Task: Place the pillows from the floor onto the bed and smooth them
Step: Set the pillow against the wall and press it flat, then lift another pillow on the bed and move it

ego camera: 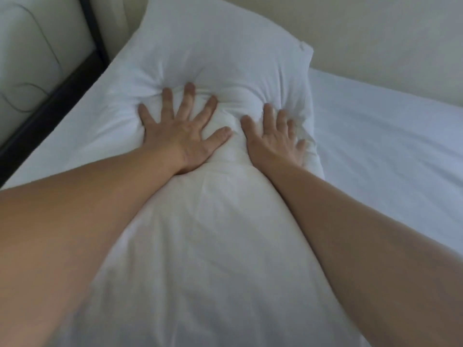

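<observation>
A white pillow point(215, 51) lies on the bed point(388, 136), its far end near the wall. My left hand point(183, 131) presses flat on its middle with fingers spread wide. My right hand point(275, 139) presses beside it, fingers apart and sunk into the right side of the pillow. The fabric creases and dents around both hands. A second white pillow or fold of bedding point(213, 259) fills the near part of the view between my forearms; I cannot tell which it is.
A white sheet covers the bed to the right. A cream wall point(375, 33) runs behind the bed. A dark bed frame point(50, 106) borders the left edge, with a pale padded surface point(32, 51) beyond it.
</observation>
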Demonstrator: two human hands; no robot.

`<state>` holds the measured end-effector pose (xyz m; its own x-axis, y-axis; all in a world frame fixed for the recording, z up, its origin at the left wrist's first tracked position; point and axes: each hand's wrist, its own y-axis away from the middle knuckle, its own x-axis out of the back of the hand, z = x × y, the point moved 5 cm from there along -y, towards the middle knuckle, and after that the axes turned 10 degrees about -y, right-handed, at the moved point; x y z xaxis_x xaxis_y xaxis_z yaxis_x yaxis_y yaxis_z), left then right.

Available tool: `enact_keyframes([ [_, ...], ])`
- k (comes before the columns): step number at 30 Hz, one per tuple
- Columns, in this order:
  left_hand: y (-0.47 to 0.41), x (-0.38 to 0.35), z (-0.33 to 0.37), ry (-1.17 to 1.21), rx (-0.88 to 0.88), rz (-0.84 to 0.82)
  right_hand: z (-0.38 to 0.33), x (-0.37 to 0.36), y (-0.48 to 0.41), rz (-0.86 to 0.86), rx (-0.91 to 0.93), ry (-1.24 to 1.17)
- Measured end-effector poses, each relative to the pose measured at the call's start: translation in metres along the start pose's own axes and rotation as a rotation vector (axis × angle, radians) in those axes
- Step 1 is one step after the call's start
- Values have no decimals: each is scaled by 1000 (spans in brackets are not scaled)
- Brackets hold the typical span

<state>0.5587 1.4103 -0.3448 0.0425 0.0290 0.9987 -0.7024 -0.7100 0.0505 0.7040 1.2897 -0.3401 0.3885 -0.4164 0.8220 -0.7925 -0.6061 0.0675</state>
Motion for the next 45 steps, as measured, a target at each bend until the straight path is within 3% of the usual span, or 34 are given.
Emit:
enact_keyframes([
  [3,44,11,-2,-4,15,-112,34,19,58,-65,-183,37],
  [7,133,24,-49,-44,176,-250,93,84,147,-159,-475,176],
  [8,150,34,-58,-39,225,-223,91,101,160,-83,-393,240],
  [10,166,58,-51,18,197,-54,53,113,176,76,28,220],
  [12,185,69,-11,95,16,-70,8,87,201,-42,334,151],
  [13,202,61,10,74,-43,-159,2,70,216,-169,309,124],
  [14,223,49,23,18,-59,-252,10,58,230,-264,170,103],
  [16,256,39,22,-93,-57,-410,47,64,253,-321,-165,71],
  [17,269,44,13,-127,-62,-499,62,79,267,-352,-246,87],
  [20,291,94,0,-167,-11,-673,89,136,308,-342,-215,251],
  [24,339,142,46,-102,-54,-541,121,204,371,-192,-206,275],
  [29,418,144,184,139,-254,-390,201,283,451,-29,-256,410],
  [32,490,129,285,286,-407,-440,269,323,510,77,-430,434],
  [35,565,106,358,294,-494,-618,340,357,579,185,-697,346],
  [38,600,84,377,177,-422,-690,400,359,643,151,-955,104],
  [41,608,71,370,175,-308,-628,425,336,671,99,-1044,-144],
  [45,614,55,369,153,-295,-458,430,316,676,331,-1053,-243],
])
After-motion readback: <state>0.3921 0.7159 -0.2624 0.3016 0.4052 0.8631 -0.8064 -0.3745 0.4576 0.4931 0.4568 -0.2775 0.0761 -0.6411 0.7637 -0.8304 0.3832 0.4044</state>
